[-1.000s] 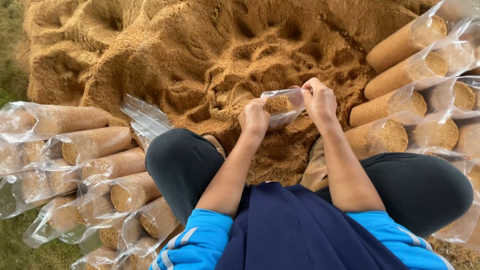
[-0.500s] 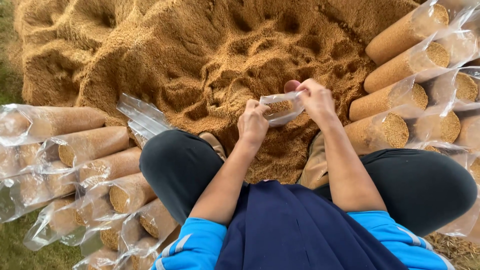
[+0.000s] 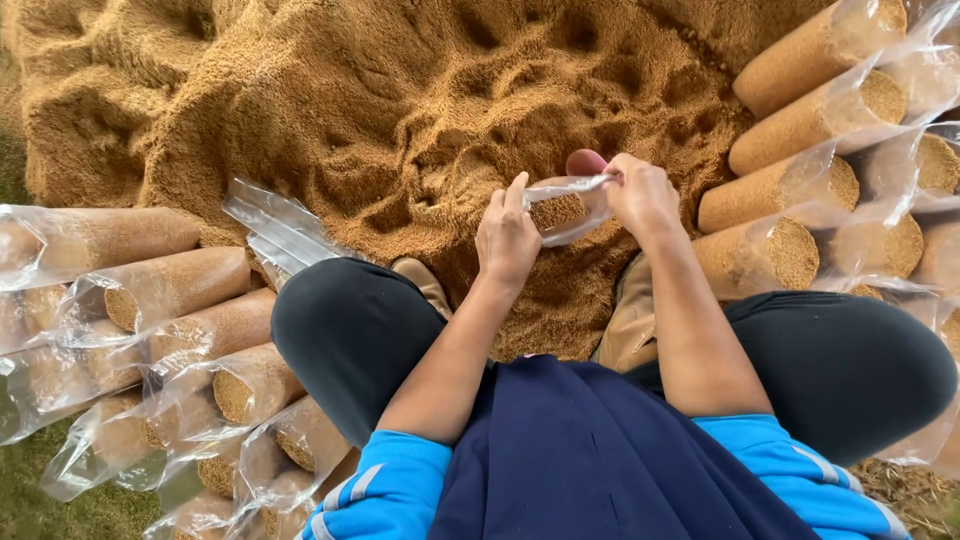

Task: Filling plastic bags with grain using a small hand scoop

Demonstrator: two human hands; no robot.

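Note:
I hold a small clear plastic bag (image 3: 565,208) with a little brown sawdust in its bottom, between both hands, above a big heap of brown sawdust (image 3: 400,130). My left hand (image 3: 508,238) grips the bag's left side, fingers upright. My right hand (image 3: 640,195) pinches the bag's upper edge and mouth. My knees in dark trousers (image 3: 350,335) rest on either side of the heap's near edge.
Several filled cylindrical bags of packed sawdust lie stacked at the left (image 3: 160,290) and at the right (image 3: 800,190). A small pile of empty clear bags (image 3: 275,225) lies on the heap beside my left knee. Grass shows at the lower left.
Both hands with the bag have shifted slightly lower and toward me; the bag stays held between them with sawdust inside.

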